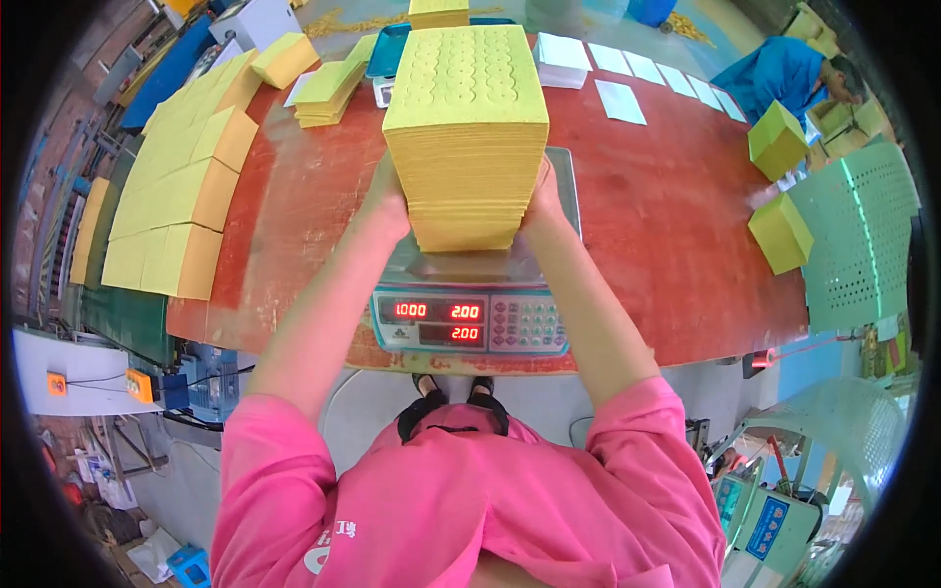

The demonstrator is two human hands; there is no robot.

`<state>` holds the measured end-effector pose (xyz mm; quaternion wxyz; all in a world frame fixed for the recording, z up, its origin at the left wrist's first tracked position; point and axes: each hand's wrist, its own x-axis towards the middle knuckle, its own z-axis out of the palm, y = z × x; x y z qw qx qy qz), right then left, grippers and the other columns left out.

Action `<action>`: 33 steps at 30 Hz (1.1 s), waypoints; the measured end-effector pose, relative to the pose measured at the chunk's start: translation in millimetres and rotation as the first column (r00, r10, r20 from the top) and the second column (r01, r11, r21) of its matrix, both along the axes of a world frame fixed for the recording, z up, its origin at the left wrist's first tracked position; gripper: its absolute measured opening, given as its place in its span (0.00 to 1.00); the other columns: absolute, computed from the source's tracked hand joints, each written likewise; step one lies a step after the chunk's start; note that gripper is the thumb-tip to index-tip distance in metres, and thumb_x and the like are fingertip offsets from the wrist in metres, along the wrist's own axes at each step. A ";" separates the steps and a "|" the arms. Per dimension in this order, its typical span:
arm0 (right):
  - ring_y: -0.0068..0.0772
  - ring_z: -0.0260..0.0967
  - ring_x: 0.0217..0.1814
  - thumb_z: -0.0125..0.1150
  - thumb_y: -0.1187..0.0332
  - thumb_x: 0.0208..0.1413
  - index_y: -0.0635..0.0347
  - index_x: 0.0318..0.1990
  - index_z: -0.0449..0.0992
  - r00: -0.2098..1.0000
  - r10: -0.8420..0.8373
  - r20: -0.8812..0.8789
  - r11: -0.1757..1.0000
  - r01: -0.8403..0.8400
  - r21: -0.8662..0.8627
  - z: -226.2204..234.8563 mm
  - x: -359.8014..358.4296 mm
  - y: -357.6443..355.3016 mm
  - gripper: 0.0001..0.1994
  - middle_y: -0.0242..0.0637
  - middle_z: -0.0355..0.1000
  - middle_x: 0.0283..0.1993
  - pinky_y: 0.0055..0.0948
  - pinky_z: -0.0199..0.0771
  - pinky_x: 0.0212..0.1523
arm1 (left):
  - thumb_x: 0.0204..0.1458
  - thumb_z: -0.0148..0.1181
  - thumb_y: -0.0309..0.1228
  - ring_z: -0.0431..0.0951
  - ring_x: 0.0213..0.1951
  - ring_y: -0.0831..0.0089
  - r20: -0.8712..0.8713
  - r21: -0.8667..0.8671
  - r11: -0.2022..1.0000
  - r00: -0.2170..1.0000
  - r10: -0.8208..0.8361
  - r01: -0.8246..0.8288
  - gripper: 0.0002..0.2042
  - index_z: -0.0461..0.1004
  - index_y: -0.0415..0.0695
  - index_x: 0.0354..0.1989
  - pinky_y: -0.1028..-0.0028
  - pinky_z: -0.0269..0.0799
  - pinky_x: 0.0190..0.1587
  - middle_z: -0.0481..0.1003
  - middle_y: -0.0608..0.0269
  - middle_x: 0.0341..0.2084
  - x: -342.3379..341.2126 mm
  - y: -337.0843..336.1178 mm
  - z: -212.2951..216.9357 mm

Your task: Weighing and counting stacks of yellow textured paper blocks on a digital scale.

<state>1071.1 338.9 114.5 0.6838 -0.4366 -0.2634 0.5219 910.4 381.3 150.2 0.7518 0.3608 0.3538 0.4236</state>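
A tall stack of yellow paper sheets (466, 186) with round punched or embossed marks on top is between my two hands. My left hand (389, 199) is pressed to its left side, fingers mostly hidden behind it. On the opposite side my right hand (542, 199) clasps the stack in the same way. Below it is a digital counter scale (470, 321) with lit red figures and a keypad, its metal plate (564, 191) partly covered. Whether the stack rests on the plate or hangs just above it I cannot tell.
Rows of yellow paper stacks (167, 206) line the table's left end. Smaller stacks (328, 90) and a teal tray (390, 49) stand at the back. White sheets (620, 102) lie at back right. A person in blue (779, 73) bends beyond the red table (676, 216).
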 end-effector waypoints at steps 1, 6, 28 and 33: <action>0.31 0.61 0.64 0.35 0.42 0.69 0.55 0.69 0.61 1.000 0.001 0.001 1.000 -0.001 0.001 -7.3 5.6 1.9 0.31 0.38 0.65 0.64 0.29 0.59 0.64 | 0.61 0.53 0.42 0.76 0.48 0.70 0.001 0.001 1.000 1.000 0.001 -0.001 0.22 0.69 0.41 0.59 0.70 0.74 0.48 0.75 0.59 0.49 -0.2 -1.8 -1.7; 0.30 0.65 0.61 0.43 0.49 0.68 0.56 0.66 0.64 0.957 -0.215 0.194 0.977 0.214 0.025 11.1 20.9 -24.2 0.27 0.38 0.67 0.63 0.36 0.64 0.59 | 0.65 0.46 0.50 0.61 0.67 0.64 0.072 0.281 0.943 0.984 0.163 -0.177 0.31 0.56 0.41 0.69 0.62 0.58 0.67 0.60 0.49 0.67 -50.3 9.0 -32.2; 0.29 0.75 0.35 0.49 0.73 0.65 0.64 0.45 0.77 0.955 -0.284 -0.088 0.926 0.249 -0.285 -81.3 -173.6 -297.1 0.09 0.37 0.76 0.35 0.27 0.74 0.38 | 0.61 0.52 0.39 0.75 0.45 0.68 -0.255 -0.238 0.911 0.927 0.277 -0.337 0.15 0.72 0.40 0.46 0.67 0.69 0.49 0.75 0.57 0.42 -327.2 -204.8 -159.8; 0.26 0.74 0.34 0.48 0.73 0.66 0.64 0.44 0.77 0.982 -0.166 -0.088 0.942 0.131 -0.307 -84.7 -207.4 -308.0 0.09 0.35 0.76 0.34 0.24 0.74 0.38 | 0.63 0.50 0.39 0.75 0.45 0.67 -0.262 -0.257 0.936 0.949 0.174 -0.242 0.15 0.72 0.40 0.48 0.67 0.69 0.49 0.76 0.57 0.43 -347.5 -212.5 -161.8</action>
